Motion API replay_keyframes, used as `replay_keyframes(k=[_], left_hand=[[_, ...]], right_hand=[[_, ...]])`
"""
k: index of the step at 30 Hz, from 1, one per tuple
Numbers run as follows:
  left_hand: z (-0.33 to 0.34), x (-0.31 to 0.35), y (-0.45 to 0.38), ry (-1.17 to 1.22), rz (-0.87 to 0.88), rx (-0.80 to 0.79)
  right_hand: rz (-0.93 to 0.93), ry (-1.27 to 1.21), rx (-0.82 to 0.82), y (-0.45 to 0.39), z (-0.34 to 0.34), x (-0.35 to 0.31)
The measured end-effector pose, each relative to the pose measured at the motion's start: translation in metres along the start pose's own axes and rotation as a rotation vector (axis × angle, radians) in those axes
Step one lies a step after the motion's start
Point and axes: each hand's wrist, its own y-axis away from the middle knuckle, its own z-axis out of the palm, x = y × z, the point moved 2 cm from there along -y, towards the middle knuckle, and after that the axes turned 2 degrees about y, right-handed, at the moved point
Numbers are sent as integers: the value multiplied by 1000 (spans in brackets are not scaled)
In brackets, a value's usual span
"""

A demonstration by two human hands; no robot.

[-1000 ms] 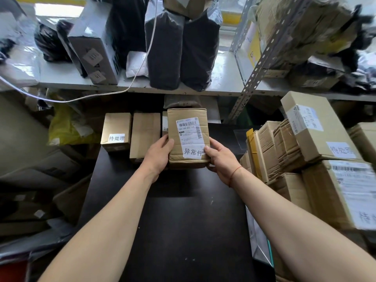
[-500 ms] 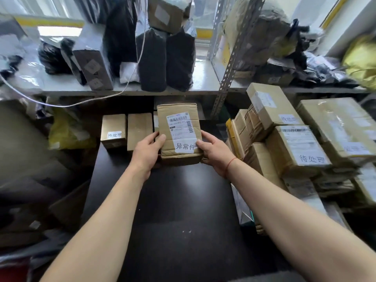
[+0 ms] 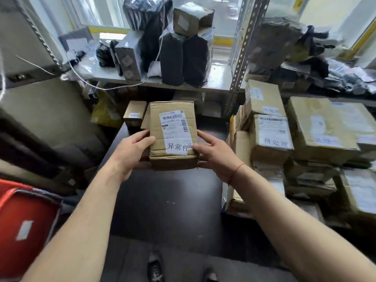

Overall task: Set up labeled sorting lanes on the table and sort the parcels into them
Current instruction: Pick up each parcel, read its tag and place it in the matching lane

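- My left hand point(image 3: 130, 153) has its fingers point(image 3: 142, 139) curled around the left edge of a flat brown cardboard parcel point(image 3: 173, 135), thumb on the top face, the other fingers under it.
- My right hand point(image 3: 215, 153) grips the right edge the same way, its thumb tip resting on the corner of the white slip; a red string point(image 3: 236, 171) circles that wrist.
- The parcel is held between both hands above the far half of the black bench point(image 3: 168, 200), broad face up and tilted toward me. Its long axis runs away from me, the near short end lowest.
- On the face sits a white shipping label point(image 3: 176, 127) with barcodes; the small print is too fine to read. Below it a white slip point(image 3: 178, 147) is handwritten "异常件", upright as I read it.
- Just behind the parcel, at the bench's far edge, stands a small brown carton point(image 3: 134, 113) with a white slip I cannot read.
- To my right, stacked brown cartons point(image 3: 270, 139) stand beside the bench; the nearest one reads "待处理".
- Beyond, black-wrapped packages point(image 3: 183, 58) stand on a grey shelf point(image 3: 219, 78).
- A red crate point(image 3: 26, 220) sits low on my left.
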Motion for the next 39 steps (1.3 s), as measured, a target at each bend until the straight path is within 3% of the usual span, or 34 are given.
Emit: replay_keyframes(k=[6, 17, 32, 39], left_hand=[[30, 28, 82, -11, 98, -57], [116, 63, 156, -4, 269, -212], [406, 67, 209, -41, 302, -267], [500, 55, 206, -77, 247, -349]], right_hand=[[-80, -80, -80, 80, -38, -15], [-263, -48, 4, 197, -125, -32], [-338, 1, 134, 327, -393, -34], [-302, 42, 214, 354, -464, -15]])
